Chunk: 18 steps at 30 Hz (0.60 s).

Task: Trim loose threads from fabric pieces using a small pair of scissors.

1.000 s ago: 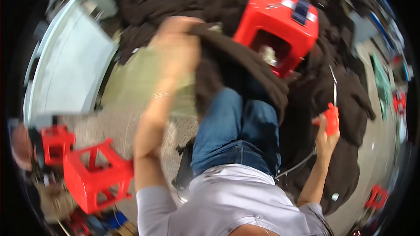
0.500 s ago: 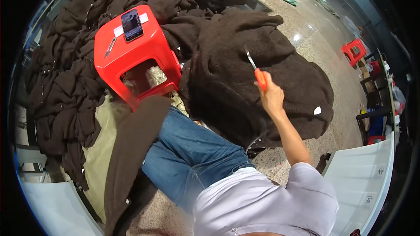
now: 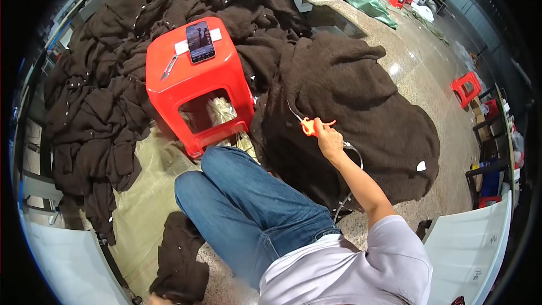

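My right hand grips an orange air blow gun with a thin, curved metal nozzle. A pale hose loops from it down behind my forearm. The blow gun is over a big heap of dark brown fleecy garments on my right. At the lower edge only a bit of my left hand shows, its fingers mostly out of the picture. Beside that hand a brown fleecy garment hangs or lies low by my leg; I cannot tell whether the hand holds it.
Before my knees stands a red plastic stool bearing a phone and small thread snips. More brown garments pile up at the left, partly on a yellowish sheet. White panels flank me. Another red stool is far right.
The brown garment has dropped from across my left thigh to low beside my leg. My right hand has drawn the blow gun left and nearer. My left hand now shows at the lower edge.
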Tool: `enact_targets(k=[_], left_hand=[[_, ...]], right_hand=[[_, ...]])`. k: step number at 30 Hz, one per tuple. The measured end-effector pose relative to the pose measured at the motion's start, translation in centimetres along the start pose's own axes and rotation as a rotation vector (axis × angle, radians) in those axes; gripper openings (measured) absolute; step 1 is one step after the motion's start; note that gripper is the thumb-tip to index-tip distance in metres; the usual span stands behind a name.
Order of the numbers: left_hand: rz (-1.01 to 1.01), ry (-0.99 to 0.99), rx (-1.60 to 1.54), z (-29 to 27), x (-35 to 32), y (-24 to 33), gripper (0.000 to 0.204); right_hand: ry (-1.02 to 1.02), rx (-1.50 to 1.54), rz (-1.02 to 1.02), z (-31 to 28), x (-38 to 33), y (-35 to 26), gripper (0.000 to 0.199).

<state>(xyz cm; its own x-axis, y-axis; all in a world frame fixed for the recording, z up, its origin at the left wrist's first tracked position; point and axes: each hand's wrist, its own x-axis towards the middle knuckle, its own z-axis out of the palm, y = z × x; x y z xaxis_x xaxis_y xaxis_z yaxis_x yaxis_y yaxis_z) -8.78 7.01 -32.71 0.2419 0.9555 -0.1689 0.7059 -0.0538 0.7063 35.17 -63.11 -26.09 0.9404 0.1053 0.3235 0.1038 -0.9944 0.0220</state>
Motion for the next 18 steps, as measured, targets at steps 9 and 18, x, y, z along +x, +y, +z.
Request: enact_targets(k=[9, 18], left_hand=[[0.141, -1.12, -0.816, 12.1, -23.0, 31.7, 0.045], [-0.385, -2.078, -1.138, 32.0, -39.9, 42.9, 0.064]], right_hand=[[-0.27, 1.005, -0.092, -22.2, -3.8, -8.7, 0.024], [-0.92, 1.325, -0.485, -29.3, -7.0, -9.0, 0.028]])
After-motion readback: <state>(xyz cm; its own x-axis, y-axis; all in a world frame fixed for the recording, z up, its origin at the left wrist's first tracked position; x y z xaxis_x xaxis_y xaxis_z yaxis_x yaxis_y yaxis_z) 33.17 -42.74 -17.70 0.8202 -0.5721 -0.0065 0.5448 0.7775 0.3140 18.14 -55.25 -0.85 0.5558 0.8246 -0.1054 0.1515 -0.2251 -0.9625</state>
